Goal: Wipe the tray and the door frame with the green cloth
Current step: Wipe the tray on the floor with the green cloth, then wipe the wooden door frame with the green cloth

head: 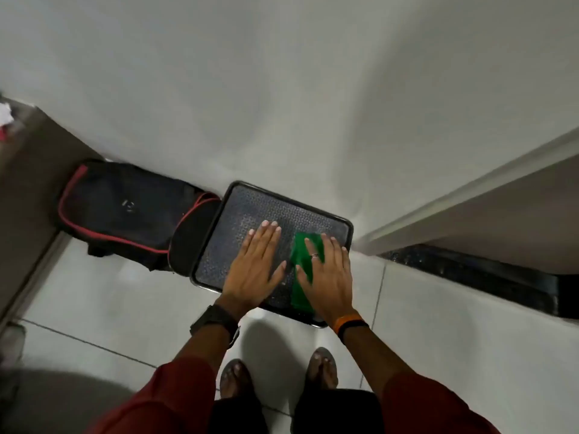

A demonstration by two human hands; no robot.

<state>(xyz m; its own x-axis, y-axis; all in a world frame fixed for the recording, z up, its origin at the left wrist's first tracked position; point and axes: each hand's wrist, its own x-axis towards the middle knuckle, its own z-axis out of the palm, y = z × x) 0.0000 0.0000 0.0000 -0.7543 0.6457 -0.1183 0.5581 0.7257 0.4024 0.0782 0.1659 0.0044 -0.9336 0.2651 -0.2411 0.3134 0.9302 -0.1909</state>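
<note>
A dark textured tray with a raised rim leans against the white wall, its lower edge on the tiled floor. My left hand lies flat on the tray's middle, fingers spread, holding nothing. My right hand presses flat on the green cloth against the tray's right half. The cloth shows as a folded strip under the palm and fingers. The white door frame runs diagonally at the right, beside the tray's right edge.
A black bag with red piping rests against the wall, touching the tray's left side. A dark threshold strip lies on the floor below the door frame. My sandalled feet stand on the white tiles just below the tray.
</note>
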